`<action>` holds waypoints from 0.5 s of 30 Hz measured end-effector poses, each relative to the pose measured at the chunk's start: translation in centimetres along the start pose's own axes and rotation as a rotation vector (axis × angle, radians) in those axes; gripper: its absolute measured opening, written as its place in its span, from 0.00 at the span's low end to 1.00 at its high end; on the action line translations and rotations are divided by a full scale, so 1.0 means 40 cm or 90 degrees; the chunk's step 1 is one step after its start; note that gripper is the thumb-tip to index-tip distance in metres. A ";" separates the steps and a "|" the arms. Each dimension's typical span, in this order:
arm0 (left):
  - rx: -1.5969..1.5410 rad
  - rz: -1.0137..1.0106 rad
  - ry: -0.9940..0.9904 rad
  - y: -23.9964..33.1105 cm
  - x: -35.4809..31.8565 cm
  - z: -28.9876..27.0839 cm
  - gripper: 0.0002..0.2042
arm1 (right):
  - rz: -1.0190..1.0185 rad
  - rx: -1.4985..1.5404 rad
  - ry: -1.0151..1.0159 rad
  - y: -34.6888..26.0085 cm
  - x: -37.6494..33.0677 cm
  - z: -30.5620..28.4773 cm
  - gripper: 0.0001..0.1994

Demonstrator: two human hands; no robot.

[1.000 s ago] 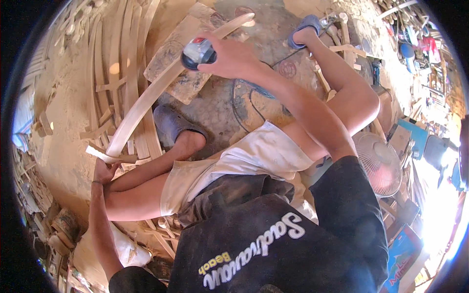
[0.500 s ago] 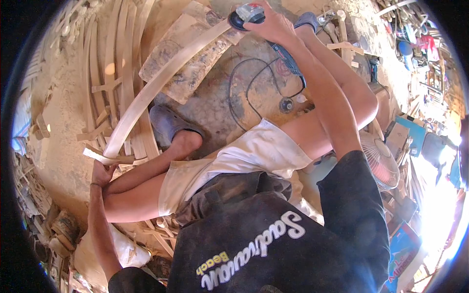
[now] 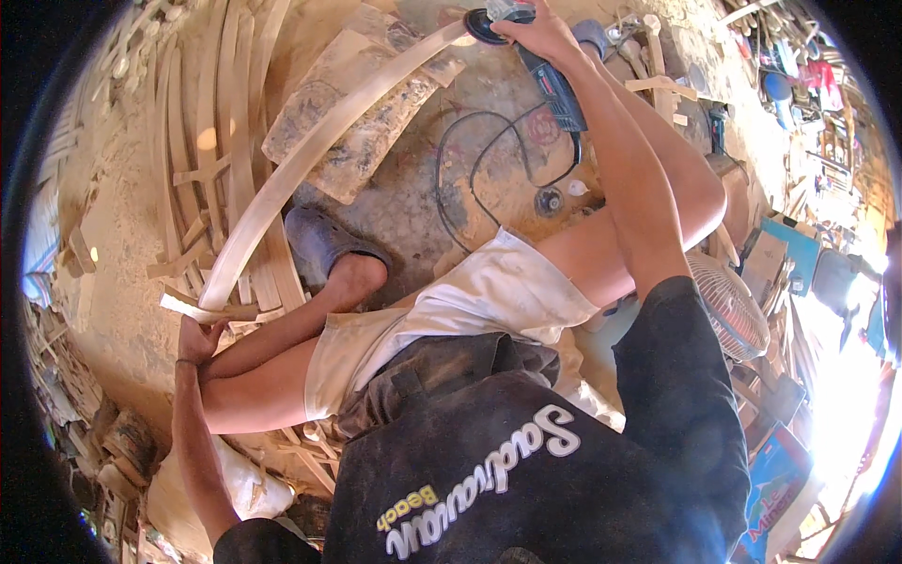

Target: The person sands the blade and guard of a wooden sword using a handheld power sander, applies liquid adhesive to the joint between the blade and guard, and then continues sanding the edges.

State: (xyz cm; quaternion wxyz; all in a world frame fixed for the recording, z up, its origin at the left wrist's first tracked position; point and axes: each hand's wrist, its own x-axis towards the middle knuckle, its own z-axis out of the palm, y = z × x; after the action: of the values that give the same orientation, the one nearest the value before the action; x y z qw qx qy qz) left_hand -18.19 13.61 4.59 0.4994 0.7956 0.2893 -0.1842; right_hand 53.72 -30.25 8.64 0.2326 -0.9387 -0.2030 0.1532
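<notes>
A long curved wooden strip [image 3: 310, 155] is seen arching over the floor [image 3: 489, 202], its long axis running from lower left to upper right. Its near end is gripped by the left hand [image 3: 199, 338]. At its far end an angle grinder [image 3: 526, 47] is held closed in the right hand [image 3: 537, 30], disc on the wood.

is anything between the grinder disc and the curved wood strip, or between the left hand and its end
Nothing visible. The right hand holds the angle grinder with its disc right at the far end of the curved wood strip. The left hand grips the strip's near end directly. The power cord lies on the floor, off the strip.
</notes>
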 end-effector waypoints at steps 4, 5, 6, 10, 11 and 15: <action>0.098 -0.025 -0.006 -0.029 -0.014 -0.024 0.22 | 0.002 0.189 -0.005 0.062 0.030 0.045 0.45; 0.122 -0.011 -0.001 -0.038 -0.011 -0.027 0.22 | 0.014 0.291 0.015 0.075 0.039 0.047 0.45; 0.147 0.005 0.004 -0.045 -0.004 -0.032 0.22 | 0.012 0.291 0.022 0.090 0.055 0.034 0.45; 0.051 0.036 0.047 -0.014 0.017 0.021 0.20 | 0.066 0.290 -0.057 0.103 0.043 0.012 0.40; 0.049 0.026 0.044 -0.037 -0.007 0.002 0.20 | 0.103 0.356 -0.018 0.072 0.026 0.021 0.41; 0.052 -0.035 -0.008 0.005 0.025 0.027 0.17 | 0.138 0.369 -0.089 0.046 -0.008 -0.028 0.43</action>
State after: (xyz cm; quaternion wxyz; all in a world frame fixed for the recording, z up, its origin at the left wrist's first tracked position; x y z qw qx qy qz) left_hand -17.31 12.84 3.70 0.4631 0.8060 0.2999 -0.2145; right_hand 54.43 -32.30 8.72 0.4585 -0.8367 -0.0648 0.2926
